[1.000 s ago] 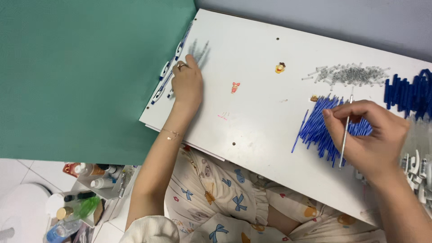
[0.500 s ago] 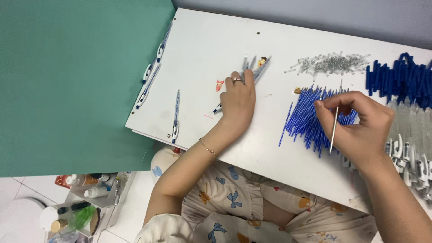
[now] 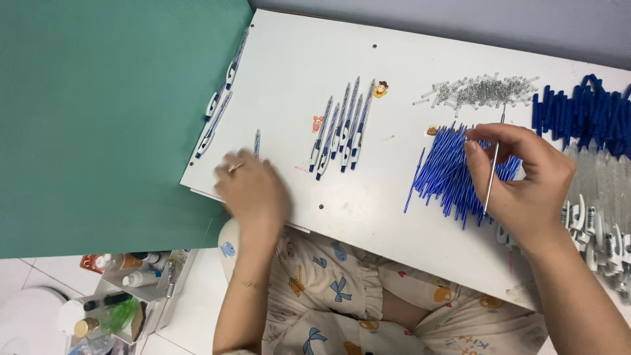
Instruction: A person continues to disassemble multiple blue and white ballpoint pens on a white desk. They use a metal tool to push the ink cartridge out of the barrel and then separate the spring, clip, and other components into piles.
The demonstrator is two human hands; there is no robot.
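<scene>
My right hand [image 3: 526,181] pinches a thin pale refill [image 3: 491,179] upright over a loose heap of blue refills [image 3: 447,172] on the white table top [image 3: 394,59]. My left hand [image 3: 253,192] is motion-blurred near the table's front left edge. It covers the lower end of a single blue-and-white pen [image 3: 257,139], and its grip is unclear. A row of several assembled pens [image 3: 342,131] lies side by side in the middle.
Small metal springs [image 3: 480,91] are heaped at the back. Dark blue barrels [image 3: 585,112], clear tubes [image 3: 601,174] and white clips [image 3: 591,230] lie at the right. More pens [image 3: 220,108] line the left edge beside a green panel [image 3: 98,118]. A bottle rack [image 3: 125,296] stands below.
My left hand set down pens in the middle row, then swept back left and toward me onto the single pen. My right hand stays over the blue refills, still holding the thin refill.
</scene>
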